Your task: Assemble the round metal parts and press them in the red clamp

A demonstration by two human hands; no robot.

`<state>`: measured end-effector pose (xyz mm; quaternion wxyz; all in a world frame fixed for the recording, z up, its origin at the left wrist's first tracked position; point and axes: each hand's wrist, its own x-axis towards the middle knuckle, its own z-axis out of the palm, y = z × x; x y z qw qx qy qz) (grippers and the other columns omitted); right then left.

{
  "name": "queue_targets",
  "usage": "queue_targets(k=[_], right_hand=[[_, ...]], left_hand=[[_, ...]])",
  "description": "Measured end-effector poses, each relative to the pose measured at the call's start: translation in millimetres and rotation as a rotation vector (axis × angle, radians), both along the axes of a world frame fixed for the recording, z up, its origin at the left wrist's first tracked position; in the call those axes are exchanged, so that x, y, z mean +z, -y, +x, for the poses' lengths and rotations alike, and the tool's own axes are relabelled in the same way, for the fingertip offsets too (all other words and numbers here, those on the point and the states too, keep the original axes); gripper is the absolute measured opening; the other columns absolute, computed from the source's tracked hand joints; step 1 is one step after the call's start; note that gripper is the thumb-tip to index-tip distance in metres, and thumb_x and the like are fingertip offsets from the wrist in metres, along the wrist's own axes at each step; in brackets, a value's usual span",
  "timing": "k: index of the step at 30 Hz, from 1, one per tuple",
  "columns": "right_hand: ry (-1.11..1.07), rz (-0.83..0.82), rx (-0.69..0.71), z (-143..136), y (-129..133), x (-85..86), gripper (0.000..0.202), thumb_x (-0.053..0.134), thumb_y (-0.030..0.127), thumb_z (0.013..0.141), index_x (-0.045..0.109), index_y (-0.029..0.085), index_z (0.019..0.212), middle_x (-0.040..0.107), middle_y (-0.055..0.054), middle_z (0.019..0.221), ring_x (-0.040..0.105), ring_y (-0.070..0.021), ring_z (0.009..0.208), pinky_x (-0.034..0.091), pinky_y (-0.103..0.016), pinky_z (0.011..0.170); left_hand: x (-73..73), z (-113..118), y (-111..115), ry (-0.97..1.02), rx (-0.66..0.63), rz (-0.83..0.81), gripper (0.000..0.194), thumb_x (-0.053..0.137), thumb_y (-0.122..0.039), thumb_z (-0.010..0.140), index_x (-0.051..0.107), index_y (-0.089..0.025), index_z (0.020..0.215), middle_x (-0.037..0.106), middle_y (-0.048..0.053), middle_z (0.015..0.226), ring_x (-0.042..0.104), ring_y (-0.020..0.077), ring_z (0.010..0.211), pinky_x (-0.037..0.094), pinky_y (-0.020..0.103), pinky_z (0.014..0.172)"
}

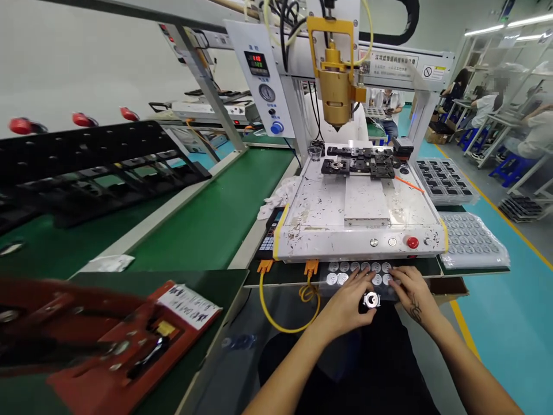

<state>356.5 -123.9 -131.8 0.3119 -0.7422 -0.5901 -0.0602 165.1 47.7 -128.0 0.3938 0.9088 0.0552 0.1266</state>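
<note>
My left hand (352,297) is closed on a small round metal part (371,300) with a dark centre, gripped between thumb and fingers. Its other fingers reach over a clear plastic tray (326,288) of round silvery discs (344,267) at the bench's front edge. From the other side, my right hand (412,294) has its fingers stretched out to the tray's right end. The fingertips are at a disc (386,278) there, apart from each other; whether they touch it I cannot tell.
A white dispensing machine (317,242) stands ahead, its brass nozzle (337,104) above black fixtures (358,164). Right of it lie a tray of black parts (447,180) and stacked disc trays (470,239). A yellow cable (270,323) hangs in front. A red press (129,346) stands left.
</note>
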Motion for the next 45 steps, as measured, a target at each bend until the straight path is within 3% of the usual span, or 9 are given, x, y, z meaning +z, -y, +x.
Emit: queue_targets(k=[4, 11, 17, 23, 28, 32, 37, 40, 45], right_hand=[[0.102, 0.024, 0.043, 8.0, -9.2, -11.1, 0.027, 0.062, 0.026, 0.107, 0.074, 0.022, 0.132, 0.073, -0.012, 0.107, 0.067, -0.0288, 0.096, 0.055, -0.042, 0.083], [0.193, 0.21, 0.132, 5.5, -1.0, -38.7, 0.026, 0.059, 0.013, 0.106, 0.076, 0.021, 0.125, 0.079, -0.011, 0.107, 0.069, -0.0261, 0.097, 0.054, -0.041, 0.085], [0.146, 0.221, 0.126, -5.4, 28.8, -22.0, 0.027, 0.063, 0.009, 0.102, 0.073, 0.023, 0.123, 0.079, -0.01, 0.107, 0.072, -0.0261, 0.1, 0.058, -0.042, 0.089], [-0.448, 0.109, -0.085, -9.2, 46.6, -4.6, 0.013, 0.061, 0.031, 0.107, 0.073, 0.026, 0.112, 0.077, -0.01, 0.11, 0.074, -0.0267, 0.103, 0.06, -0.039, 0.089], [-0.927, 0.15, -0.298, -11.7, 38.4, 11.9, 0.041, 0.068, 0.058, 0.101, 0.072, 0.022, 0.119, 0.071, -0.005, 0.088, 0.069, -0.0219, 0.076, 0.059, -0.033, 0.07], [-0.994, 0.12, -0.249, -21.4, 27.9, 35.6, 0.049, 0.069, 0.062, 0.099, 0.075, 0.021, 0.124, 0.064, -0.002, 0.077, 0.061, -0.0197, 0.072, 0.054, -0.032, 0.068], [-1.132, 0.093, -0.108, -45.8, 4.1, 56.4, 0.05, 0.079, 0.063, 0.091, 0.075, 0.02, 0.116, 0.064, -0.001, 0.079, 0.057, -0.0157, 0.065, 0.05, -0.031, 0.064], [-1.257, 0.053, -0.02, -58.1, -12.1, 59.7, 0.05, 0.083, 0.066, 0.085, 0.071, 0.02, 0.097, 0.062, 0.001, 0.069, 0.054, -0.014, 0.057, 0.048, -0.03, 0.058], [-1.272, -0.027, 0.064, -67.7, -23.2, 63.0, 0.046, 0.08, 0.065, 0.09, 0.066, 0.02, 0.093, 0.062, 0.003, 0.06, 0.055, -0.0139, 0.055, 0.048, -0.029, 0.059]], left_hand=[[-0.4, 2.2, 1.5, 0.016, 0.027, -0.017, 0.035, 0.076, -0.016, 0.079, 0.064, -0.022, 0.112, 0.06, 0.015, 0.16, 0.044, 0.033, 0.158, 0.027, 0.06, 0.136], [4.8, 4.0, 0.4, 0.019, 0.038, -0.039, 0.036, 0.075, -0.012, 0.078, 0.065, -0.02, 0.112, 0.064, 0.015, 0.155, 0.049, 0.0322, 0.155, 0.03, 0.055, 0.135], [2.1, 5.4, 3.3, 0.016, 0.063, -0.074, 0.033, 0.075, -0.014, 0.081, 0.064, -0.022, 0.111, 0.062, 0.015, 0.158, 0.046, 0.0341, 0.157, 0.025, 0.06, 0.136], [-1.2, 26.7, 1.3, 0.103, 0.159, -0.01, 0.035, 0.072, -0.01, 0.083, 0.064, -0.021, 0.115, 0.065, 0.015, 0.151, 0.054, 0.0345, 0.15, 0.036, 0.058, 0.13], [11.1, 26.2, -1.2, 0.139, 0.167, -0.058, 0.034, 0.072, -0.011, 0.084, 0.065, -0.021, 0.116, 0.068, 0.015, 0.144, 0.061, 0.0326, 0.141, 0.048, 0.049, 0.12], [31.4, -1.0, 10.1, 0.107, 0.245, -0.275, 0.035, 0.073, -0.016, 0.086, 0.066, -0.024, 0.12, 0.074, 0.009, 0.13, 0.07, 0.0271, 0.122, 0.054, 0.042, 0.109], [48.6, -35.8, 24.8, 0.076, 0.345, -0.981, 0.041, 0.086, -0.025, 0.082, 0.064, -0.021, 0.116, 0.073, 0.001, 0.097, 0.075, 0.0184, 0.085, 0.062, 0.033, 0.082], [53.6, -49.9, 28.9, 0.076, 0.429, -1.274, 0.054, 0.097, -0.026, 0.073, 0.064, -0.019, 0.114, 0.076, 0.003, 0.101, 0.08, 0.0212, 0.089, 0.064, 0.033, 0.084], [63.4, -68.1, 34.7, 0.128, 0.513, -1.429, 0.06, 0.1, -0.031, 0.074, 0.068, -0.015, 0.122, 0.082, 0.014, 0.116, 0.08, 0.0302, 0.111, 0.064, 0.04, 0.099]])
